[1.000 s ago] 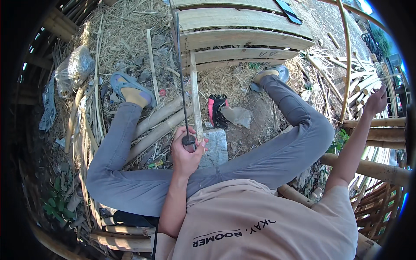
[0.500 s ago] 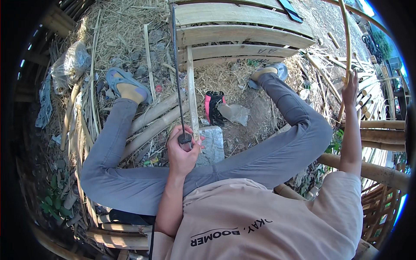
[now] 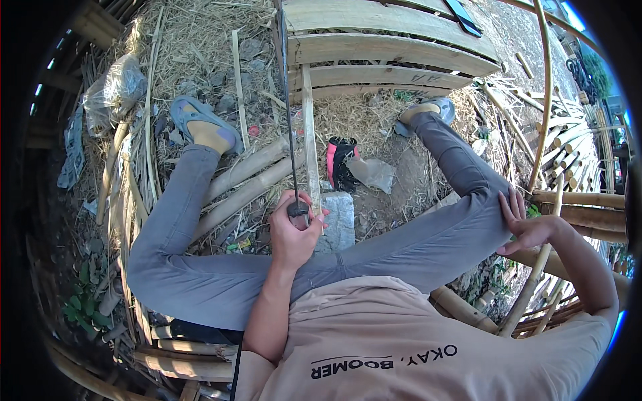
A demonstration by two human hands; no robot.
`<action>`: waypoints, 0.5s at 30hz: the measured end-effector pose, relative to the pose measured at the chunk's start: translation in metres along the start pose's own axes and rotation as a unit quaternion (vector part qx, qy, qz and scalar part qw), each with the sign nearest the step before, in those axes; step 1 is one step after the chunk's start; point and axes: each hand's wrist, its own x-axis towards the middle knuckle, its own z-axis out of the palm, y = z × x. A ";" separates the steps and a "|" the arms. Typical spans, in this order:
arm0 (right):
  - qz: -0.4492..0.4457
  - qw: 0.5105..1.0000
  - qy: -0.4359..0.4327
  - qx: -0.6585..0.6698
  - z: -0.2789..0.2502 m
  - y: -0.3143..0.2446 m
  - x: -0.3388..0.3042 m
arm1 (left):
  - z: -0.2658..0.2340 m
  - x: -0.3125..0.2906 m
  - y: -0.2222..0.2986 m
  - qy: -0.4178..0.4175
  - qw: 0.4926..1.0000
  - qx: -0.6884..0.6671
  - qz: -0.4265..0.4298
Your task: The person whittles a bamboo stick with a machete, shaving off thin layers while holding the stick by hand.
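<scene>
My left hand [image 3: 292, 234] is closed around the handle of a long-bladed knife [image 3: 291, 134]. Its thin dark blade points away from me, seen nearly edge-on. Beside the blade runs a pale wooden strip [image 3: 309, 134], its near end by my left thumb; whether my fingers also touch it I cannot tell. My right hand [image 3: 526, 224] holds nothing and rests on my right knee, fingers apart. To the right of that hand, a slender bamboo pole [image 3: 546, 87] stands tilted. A grey stone block [image 3: 338, 224] lies between my thighs, just beyond my left hand.
A slatted wooden crate [image 3: 394, 50] stands ahead, with a dark flat object [image 3: 463, 17] on top. A black-and-pink glove-like item [image 3: 342, 165] and a plastic scrap [image 3: 374, 175] lie between my legs. Thick bamboo lengths [image 3: 244, 190] are left; cut bamboo [image 3: 568, 150] is piled right.
My right hand has let go of the bamboo pole and come down onto my right knee. My left hand keeps its hold on the knife. The view has shifted slightly.
</scene>
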 end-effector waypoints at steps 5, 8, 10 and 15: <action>0.069 0.974 -0.201 -0.076 -0.001 0.004 0.036 | 0.007 -0.003 -0.001 -0.014 0.999 0.025 0.028; 0.170 0.960 -0.197 -0.104 0.001 -0.018 0.037 | 0.012 0.000 0.001 -0.019 0.999 0.014 0.048; 0.181 0.971 -0.138 -0.073 0.003 -0.030 0.035 | 0.014 0.002 -0.001 -0.021 0.999 0.008 0.048; -0.162 0.903 0.387 0.096 -0.005 -0.113 0.051 | 0.006 0.001 -0.012 -0.027 0.994 0.085 0.060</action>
